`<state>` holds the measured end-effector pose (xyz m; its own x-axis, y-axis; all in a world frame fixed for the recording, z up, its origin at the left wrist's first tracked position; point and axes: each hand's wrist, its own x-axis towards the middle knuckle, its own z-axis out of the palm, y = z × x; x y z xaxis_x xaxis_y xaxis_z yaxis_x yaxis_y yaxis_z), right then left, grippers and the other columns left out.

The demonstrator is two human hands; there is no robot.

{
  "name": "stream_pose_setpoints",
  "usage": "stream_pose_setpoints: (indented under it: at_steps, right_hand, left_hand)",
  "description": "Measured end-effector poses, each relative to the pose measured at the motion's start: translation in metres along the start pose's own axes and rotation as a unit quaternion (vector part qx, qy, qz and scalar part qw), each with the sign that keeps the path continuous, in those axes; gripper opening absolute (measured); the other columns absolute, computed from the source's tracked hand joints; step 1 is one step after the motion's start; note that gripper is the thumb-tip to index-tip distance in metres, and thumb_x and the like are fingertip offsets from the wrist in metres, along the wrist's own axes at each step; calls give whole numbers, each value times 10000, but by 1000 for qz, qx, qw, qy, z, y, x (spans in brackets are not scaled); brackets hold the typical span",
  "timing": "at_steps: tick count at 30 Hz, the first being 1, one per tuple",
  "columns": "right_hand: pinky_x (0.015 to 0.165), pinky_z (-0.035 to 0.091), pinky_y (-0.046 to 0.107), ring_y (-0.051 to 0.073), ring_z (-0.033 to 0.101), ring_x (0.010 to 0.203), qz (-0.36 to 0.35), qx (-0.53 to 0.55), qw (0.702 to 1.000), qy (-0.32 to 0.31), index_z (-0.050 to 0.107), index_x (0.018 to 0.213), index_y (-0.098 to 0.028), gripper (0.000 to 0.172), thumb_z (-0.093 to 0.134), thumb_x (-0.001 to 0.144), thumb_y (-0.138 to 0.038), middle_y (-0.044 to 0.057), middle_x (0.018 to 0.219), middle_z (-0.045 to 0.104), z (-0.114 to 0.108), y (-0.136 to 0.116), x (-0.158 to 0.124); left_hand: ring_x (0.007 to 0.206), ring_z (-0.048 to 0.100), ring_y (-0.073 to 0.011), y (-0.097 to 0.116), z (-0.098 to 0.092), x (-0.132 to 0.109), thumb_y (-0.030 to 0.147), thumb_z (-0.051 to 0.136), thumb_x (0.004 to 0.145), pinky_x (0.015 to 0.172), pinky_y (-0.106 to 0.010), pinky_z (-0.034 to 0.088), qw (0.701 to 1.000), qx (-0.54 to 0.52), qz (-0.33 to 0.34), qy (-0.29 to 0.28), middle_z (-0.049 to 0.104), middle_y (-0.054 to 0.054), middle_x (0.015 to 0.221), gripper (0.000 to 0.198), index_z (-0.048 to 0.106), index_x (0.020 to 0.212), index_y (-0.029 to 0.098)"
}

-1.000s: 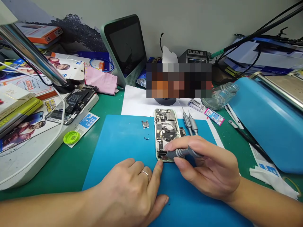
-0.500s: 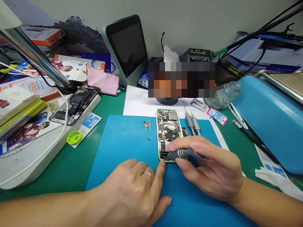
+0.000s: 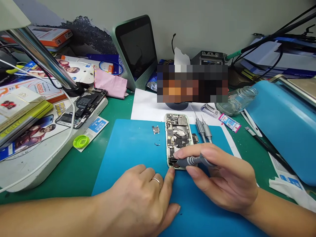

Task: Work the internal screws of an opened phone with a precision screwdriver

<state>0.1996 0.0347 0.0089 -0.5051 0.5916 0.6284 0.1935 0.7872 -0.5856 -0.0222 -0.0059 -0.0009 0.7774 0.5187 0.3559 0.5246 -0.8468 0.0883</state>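
An opened phone [image 3: 177, 133] with its circuit boards exposed lies on a blue work mat [image 3: 128, 148]. My right hand [image 3: 222, 177] pinches a grey screwdriver [image 3: 191, 161], whose tip rests on the phone's near end. My left hand [image 3: 140, 200] lies flat on the mat with fingers spread; the index fingertip touches the phone's near left corner, and a ring sits on one finger. Small loose parts [image 3: 155, 129] lie on the mat left of the phone.
Two spare grey screwdrivers [image 3: 203, 129] lie right of the phone. A glass jar [image 3: 235, 100] and a blue machine [image 3: 283, 128] stand at the right. Another opened phone [image 3: 82, 107] and a green cap [image 3: 81, 141] rest at the left, beside a tilted screen [image 3: 137, 46].
The hands and the screwdriver keep their places on the phone; only the view has shifted slightly, moving everything a little to the right in the picture.
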Motion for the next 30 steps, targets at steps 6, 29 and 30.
stream_pose_setpoints:
  at_steps: [6, 29, 30]
  right_hand:
    - [859, 689, 403, 231, 738, 1053, -7, 20, 1000, -9, 378, 1538, -259, 831, 595, 818, 96, 113, 1165, 734, 1, 0, -2]
    - [793, 662, 322, 176, 674, 898, -65, -96, 993, 3, 499, 1396, -196, 580, 617, 871, 20, 73, 1040, 608, -3, -4, 4]
    - [776, 663, 317, 176, 680, 887, -64, -99, 993, 4, 494, 1406, -206, 590, 620, 872, 14, 70, 1034, 614, -2, -3, 5]
  left_hand:
    - [551, 640, -217, 0, 1, 1, 341, 502, 999, 457, -383, 505, 1000, 0, -2, 1, 707, -66, 729, 425, 649, 1206, 1]
    - [532, 603, -199, 0, 2, 1, 361, 570, 961, 442, -365, 488, 1000, 4, 2, 9, 690, -39, 714, 353, 667, 1110, 57]
    - [530, 602, -198, 0, 2, 1, 363, 572, 961, 443, -363, 488, 1000, 5, 2, 11, 688, -38, 710, 353, 667, 1110, 57]
